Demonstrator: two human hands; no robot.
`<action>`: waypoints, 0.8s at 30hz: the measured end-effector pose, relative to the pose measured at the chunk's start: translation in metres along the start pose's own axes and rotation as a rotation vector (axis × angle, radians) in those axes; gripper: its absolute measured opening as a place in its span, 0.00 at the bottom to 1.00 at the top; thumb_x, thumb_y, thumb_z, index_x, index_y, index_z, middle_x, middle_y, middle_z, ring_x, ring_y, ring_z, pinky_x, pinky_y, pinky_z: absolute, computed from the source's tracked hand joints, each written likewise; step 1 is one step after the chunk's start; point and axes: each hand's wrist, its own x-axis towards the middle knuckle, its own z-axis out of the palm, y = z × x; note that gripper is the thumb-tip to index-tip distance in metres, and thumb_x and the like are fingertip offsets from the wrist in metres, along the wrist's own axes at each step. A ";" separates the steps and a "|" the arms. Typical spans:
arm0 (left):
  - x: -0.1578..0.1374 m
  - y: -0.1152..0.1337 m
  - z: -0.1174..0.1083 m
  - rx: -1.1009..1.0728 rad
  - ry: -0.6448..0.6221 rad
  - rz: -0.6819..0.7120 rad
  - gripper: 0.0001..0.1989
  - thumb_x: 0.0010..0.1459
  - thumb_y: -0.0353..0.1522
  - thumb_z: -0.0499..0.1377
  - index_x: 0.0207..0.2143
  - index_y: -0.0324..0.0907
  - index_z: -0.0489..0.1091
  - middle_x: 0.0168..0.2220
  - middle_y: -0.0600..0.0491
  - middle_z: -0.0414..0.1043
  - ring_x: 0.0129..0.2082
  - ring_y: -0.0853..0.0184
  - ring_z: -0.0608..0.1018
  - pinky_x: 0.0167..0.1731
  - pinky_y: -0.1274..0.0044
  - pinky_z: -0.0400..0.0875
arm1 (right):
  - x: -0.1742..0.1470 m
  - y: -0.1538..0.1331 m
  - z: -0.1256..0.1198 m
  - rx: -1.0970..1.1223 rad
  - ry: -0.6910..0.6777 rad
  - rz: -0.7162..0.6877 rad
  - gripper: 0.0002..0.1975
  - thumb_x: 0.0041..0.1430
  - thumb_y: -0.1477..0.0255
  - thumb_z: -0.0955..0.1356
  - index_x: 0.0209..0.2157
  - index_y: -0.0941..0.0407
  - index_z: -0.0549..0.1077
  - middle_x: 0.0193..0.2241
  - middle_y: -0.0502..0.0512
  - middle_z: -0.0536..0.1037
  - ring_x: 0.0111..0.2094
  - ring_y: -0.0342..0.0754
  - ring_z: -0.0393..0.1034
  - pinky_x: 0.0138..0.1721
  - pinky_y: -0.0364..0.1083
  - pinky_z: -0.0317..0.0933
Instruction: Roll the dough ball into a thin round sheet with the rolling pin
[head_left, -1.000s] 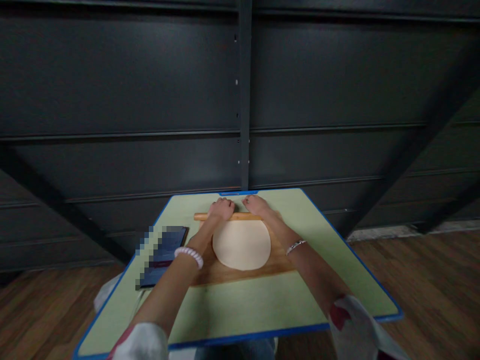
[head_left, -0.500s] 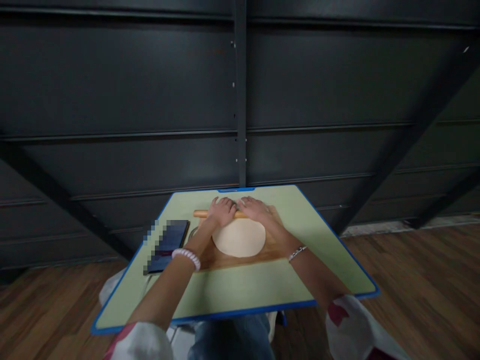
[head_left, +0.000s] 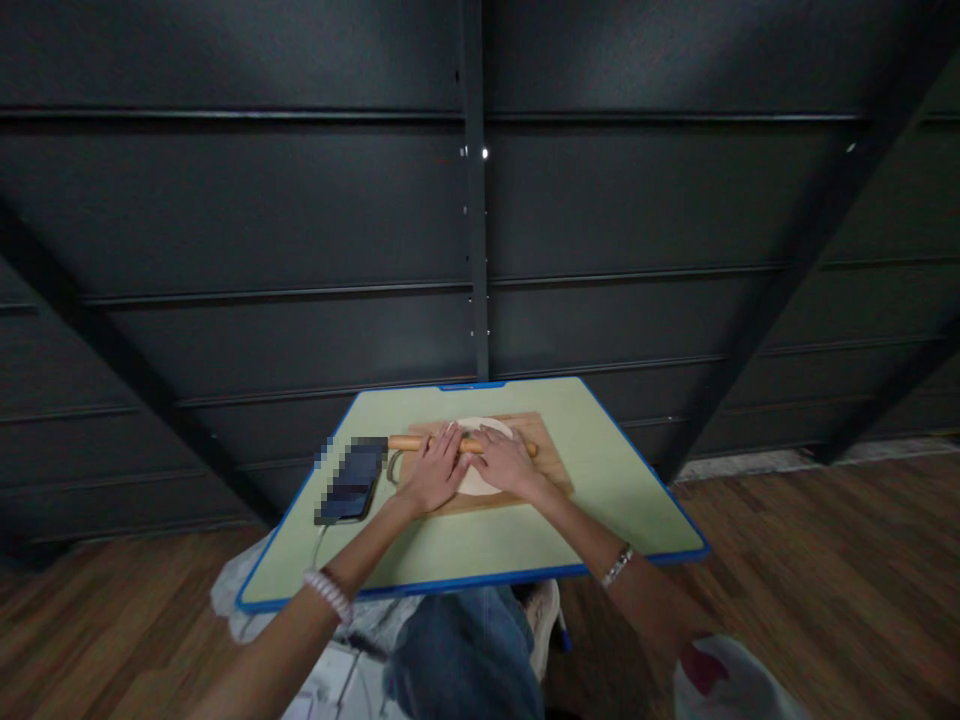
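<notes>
My left hand (head_left: 436,472) lies across the wooden rolling pin (head_left: 405,442), its fingers stretched forward over the top. Beside it my right hand (head_left: 501,460) rests on the same pin with straight fingers, its thumb side close to the left hand. Under the pin and both hands is a flat round sheet of pale dough (head_left: 478,486), partly covered by them. The dough sits on a wooden cutting board (head_left: 551,470). Neither palm's underside shows.
The board is on a pale green folding table (head_left: 600,490) with a blue rim. To the left lies a dark phone (head_left: 355,485), partly pixelated, with a white cable (head_left: 321,540). A dark panelled wall (head_left: 300,220) rises behind the table.
My hands and the rolling pin have come back toward me, from the dough's far edge to over its middle. My camera view has also shifted, so the table sits slightly differently.
</notes>
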 end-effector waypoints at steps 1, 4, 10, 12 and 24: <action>-0.008 0.003 0.000 -0.001 -0.004 0.013 0.30 0.64 0.42 0.36 0.64 0.37 0.42 0.65 0.45 0.41 0.65 0.63 0.44 0.61 0.62 0.42 | -0.005 -0.002 -0.001 0.008 0.008 -0.013 0.25 0.63 0.60 0.56 0.58 0.56 0.59 0.58 0.61 0.63 0.59 0.52 0.54 0.59 0.59 0.40; -0.034 0.014 0.000 0.002 -0.046 0.084 0.30 0.65 0.43 0.36 0.64 0.37 0.41 0.65 0.44 0.40 0.65 0.63 0.43 0.61 0.61 0.40 | -0.020 -0.009 -0.004 0.036 0.049 -0.053 0.25 0.63 0.61 0.56 0.58 0.56 0.59 0.57 0.60 0.64 0.58 0.51 0.55 0.60 0.58 0.37; -0.065 0.040 -0.006 0.009 -0.041 0.113 0.31 0.64 0.45 0.38 0.63 0.36 0.47 0.63 0.43 0.48 0.64 0.62 0.50 0.61 0.62 0.44 | -0.042 -0.022 -0.007 0.027 0.075 -0.059 0.23 0.64 0.67 0.57 0.58 0.57 0.59 0.57 0.60 0.64 0.58 0.50 0.56 0.58 0.55 0.42; -0.066 0.044 -0.008 -0.008 -0.033 0.076 0.31 0.64 0.44 0.38 0.62 0.34 0.48 0.63 0.42 0.49 0.63 0.62 0.51 0.60 0.63 0.49 | -0.044 -0.024 -0.008 0.004 0.082 -0.055 0.21 0.62 0.72 0.57 0.57 0.56 0.60 0.55 0.60 0.67 0.55 0.50 0.58 0.56 0.53 0.47; -0.078 0.033 -0.018 -0.149 -0.092 0.074 0.27 0.66 0.39 0.36 0.63 0.37 0.47 0.64 0.47 0.47 0.64 0.67 0.50 0.62 0.66 0.44 | -0.031 -0.016 -0.016 -0.243 0.047 -0.178 0.17 0.59 0.81 0.57 0.49 0.60 0.65 0.44 0.64 0.70 0.47 0.54 0.63 0.46 0.51 0.60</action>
